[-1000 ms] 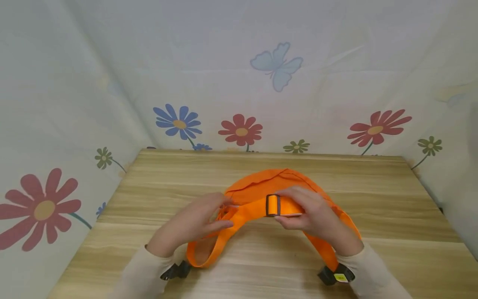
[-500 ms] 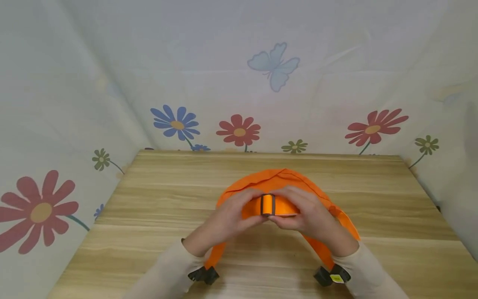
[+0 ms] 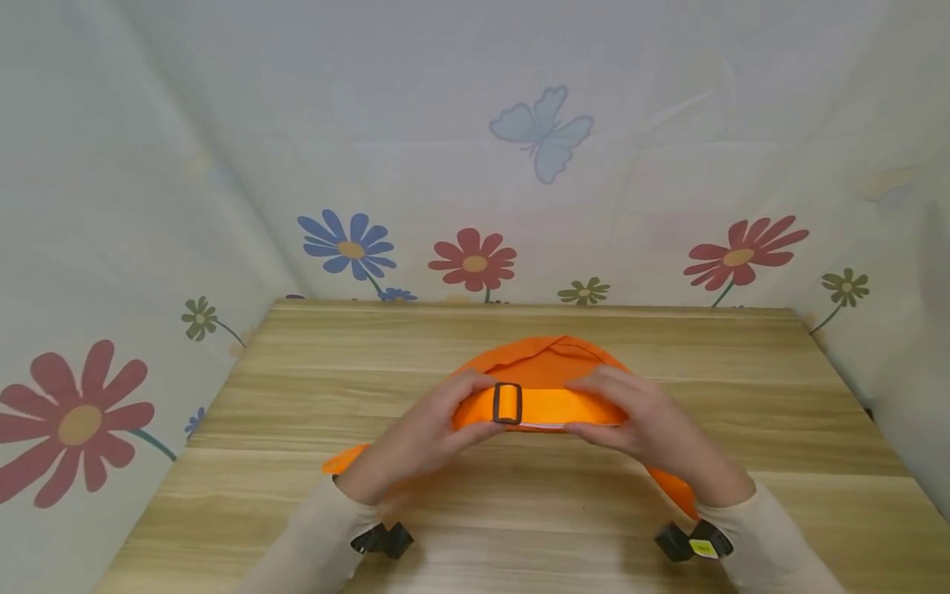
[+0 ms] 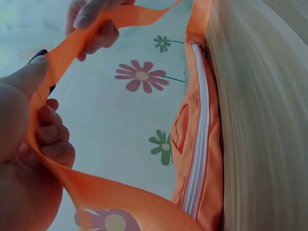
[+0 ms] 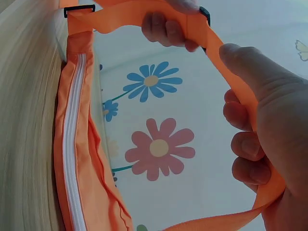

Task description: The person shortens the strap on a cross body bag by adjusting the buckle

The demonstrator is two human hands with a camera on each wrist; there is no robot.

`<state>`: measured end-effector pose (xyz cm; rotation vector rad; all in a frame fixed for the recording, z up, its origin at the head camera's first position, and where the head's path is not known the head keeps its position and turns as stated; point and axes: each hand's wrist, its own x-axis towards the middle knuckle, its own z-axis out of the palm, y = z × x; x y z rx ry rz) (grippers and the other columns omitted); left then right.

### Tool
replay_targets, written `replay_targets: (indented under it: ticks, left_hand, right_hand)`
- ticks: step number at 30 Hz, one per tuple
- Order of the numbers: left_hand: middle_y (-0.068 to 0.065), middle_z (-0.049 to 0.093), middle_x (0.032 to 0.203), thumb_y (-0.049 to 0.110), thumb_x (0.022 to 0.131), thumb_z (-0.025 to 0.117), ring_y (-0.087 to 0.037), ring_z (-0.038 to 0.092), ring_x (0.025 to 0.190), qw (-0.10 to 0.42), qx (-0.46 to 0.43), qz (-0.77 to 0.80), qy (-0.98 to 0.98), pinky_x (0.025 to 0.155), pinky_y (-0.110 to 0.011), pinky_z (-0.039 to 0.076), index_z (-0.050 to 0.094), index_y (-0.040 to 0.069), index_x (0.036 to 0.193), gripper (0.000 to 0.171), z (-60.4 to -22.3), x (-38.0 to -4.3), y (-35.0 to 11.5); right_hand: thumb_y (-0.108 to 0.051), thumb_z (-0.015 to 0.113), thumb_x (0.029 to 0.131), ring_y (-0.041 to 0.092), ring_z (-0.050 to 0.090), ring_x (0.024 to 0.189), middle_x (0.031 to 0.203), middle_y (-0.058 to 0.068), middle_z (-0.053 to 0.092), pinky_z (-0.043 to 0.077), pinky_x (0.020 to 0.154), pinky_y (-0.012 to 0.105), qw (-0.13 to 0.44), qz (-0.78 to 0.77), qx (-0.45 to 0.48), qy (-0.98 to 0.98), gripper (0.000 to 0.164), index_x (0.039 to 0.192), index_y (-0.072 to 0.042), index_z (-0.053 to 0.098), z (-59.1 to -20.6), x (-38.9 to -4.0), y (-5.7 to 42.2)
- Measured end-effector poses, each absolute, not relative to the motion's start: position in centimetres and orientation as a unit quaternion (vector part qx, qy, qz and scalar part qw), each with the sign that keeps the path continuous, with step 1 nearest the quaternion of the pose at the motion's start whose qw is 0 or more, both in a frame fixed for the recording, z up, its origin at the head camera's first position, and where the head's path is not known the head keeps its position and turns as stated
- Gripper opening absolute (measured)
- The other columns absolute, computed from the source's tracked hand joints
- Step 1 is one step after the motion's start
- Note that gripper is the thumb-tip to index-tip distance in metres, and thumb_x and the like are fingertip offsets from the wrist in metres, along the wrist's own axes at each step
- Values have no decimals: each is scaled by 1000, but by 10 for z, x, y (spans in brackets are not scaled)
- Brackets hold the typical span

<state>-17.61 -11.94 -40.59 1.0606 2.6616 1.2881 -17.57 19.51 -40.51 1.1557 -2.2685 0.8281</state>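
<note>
Orange bag [image 3: 545,360] rests on the counter [image 3: 356,371], beyond the buckle [image 3: 519,404] on its strap [image 3: 552,406]. Left grip [image 3: 434,431] pinches the strap at the buckle's left edge while the right grip [image 3: 656,422] pinches it right of the buckle, probably to hold that stretch flat with the buckle exposed.

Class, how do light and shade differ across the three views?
Head: soft shadows on the table, paler patch toward the near side; left wrist: left hand shaded toward the bottom; right wrist: backdrop washed out at upper right.
</note>
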Motion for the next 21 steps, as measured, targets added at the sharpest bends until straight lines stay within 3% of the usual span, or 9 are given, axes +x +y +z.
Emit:
replay_targets:
  ticks: [7, 12, 21]
  left_hand:
    - [-6, 66, 145, 30, 93, 86, -25, 65, 126, -20, 350, 374, 859, 109, -46, 59, 57, 10, 149, 66, -405, -176, -119]
    - [-5, 68, 136, 28, 97, 82, -20, 65, 115, -40, 359, 373, 855, 102, -41, 62, 58, 10, 146, 57, -407, -176, -117]
    - [-8, 64, 142, 25, 107, 68, -19, 64, 119, -30, 358, 403, 842, 106, -41, 60, 48, 13, 155, 53, -412, -174, -115]
  right_hand:
    - [-56, 63, 102, 12, 68, 85, 105, -2, 76, 56, 82, 16, 245, 308, 429, -813, 49, 113, -10, 76, -404, -174, 194]
    - [-55, 64, 103, 10, 66, 83, 103, -2, 76, 55, 78, 17, 244, 321, 434, -806, 47, 112, -10, 76, -405, -174, 190]
    - [-55, 62, 104, 10, 64, 84, 103, 0, 75, 53, 78, 13, 251, 335, 421, -805, 48, 115, -10, 76, -410, -172, 184]
